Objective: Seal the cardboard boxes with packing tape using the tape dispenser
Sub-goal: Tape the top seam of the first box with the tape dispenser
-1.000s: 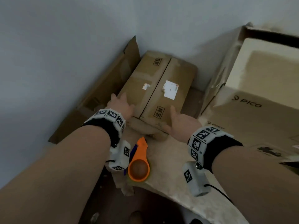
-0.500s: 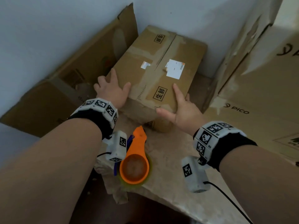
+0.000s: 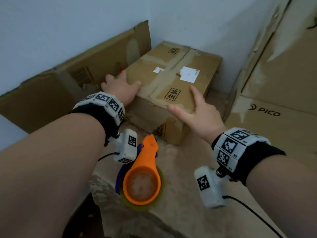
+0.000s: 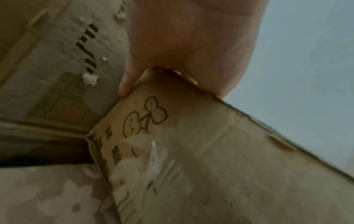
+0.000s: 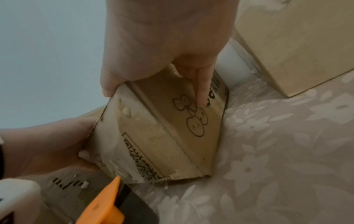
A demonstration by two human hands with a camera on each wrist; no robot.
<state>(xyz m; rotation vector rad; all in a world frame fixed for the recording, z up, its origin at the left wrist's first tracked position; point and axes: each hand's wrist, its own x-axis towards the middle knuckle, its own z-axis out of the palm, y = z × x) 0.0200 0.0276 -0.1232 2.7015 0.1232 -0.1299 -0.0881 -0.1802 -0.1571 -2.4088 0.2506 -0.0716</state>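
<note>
STEP: you are gripping the cardboard box (image 3: 171, 83) with left hand (image 3: 120, 86) and right hand (image 3: 197, 110), fingers clasping its near corners | NEXT: likely positioning it, then reaching for the tape dispenser (image 3: 144, 170).

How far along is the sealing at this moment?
Done: the small box has flaps closed and carries old tape strips. In hand: left hand and right hand grip its near corners. Left: the orange tape dispenser lies untouched, so fresh taping hasn't begun.
</note>
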